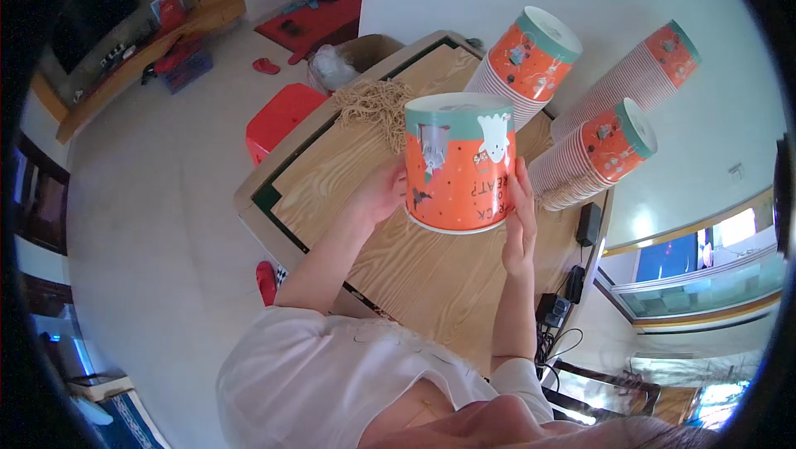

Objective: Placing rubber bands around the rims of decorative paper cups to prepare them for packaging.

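Held upside down between my two hands is an orange and green paper bucket printed with a white ghost and bats. My left hand presses on its left side, the fingers partly hidden behind it. On the right side, my right hand lies along the wall with its fingers stretched upward. Behind it, tall stacks of matching buckets rise from the table: one stack straight behind, another stack to the right, and a farther stack at the back right. A heap of beige cord lies left of the bucket.
The wooden table has a dark inlaid border. Black power adapters and cables line its right edge. A red stool stands beyond the left edge, near a cardboard box with a white plastic bag. Red slippers lie on the floor.
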The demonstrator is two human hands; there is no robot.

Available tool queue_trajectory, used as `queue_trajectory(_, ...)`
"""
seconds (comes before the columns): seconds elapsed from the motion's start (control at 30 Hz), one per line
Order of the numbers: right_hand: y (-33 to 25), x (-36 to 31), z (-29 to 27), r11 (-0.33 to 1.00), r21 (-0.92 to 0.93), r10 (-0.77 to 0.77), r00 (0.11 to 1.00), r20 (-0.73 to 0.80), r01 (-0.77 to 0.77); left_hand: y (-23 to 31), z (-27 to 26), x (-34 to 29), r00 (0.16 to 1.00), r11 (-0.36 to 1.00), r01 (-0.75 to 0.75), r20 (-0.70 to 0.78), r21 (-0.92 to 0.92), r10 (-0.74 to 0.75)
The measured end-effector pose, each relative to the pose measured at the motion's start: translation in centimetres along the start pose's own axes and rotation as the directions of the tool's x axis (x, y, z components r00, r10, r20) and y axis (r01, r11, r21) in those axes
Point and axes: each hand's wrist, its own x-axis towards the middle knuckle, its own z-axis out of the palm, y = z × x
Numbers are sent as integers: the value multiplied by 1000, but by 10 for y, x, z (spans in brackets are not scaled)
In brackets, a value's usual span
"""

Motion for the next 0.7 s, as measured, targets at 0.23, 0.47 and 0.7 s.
queue_trajectory(0.23,15,-7,36,810,576,311,913,-265,-110,9,-27,-31,979,981,143,-166,132,-120)
queue_trajectory(0.47,-5,-22,42,956,286,141,956,-256,-65,-15,-59,-47,981,900,180,138,-396,-136)
queue_trajectory(0.7,-3,-32,73,746,615,606,643,-468,-256,11,-4,-74,964,815,-9,212,-580,161)
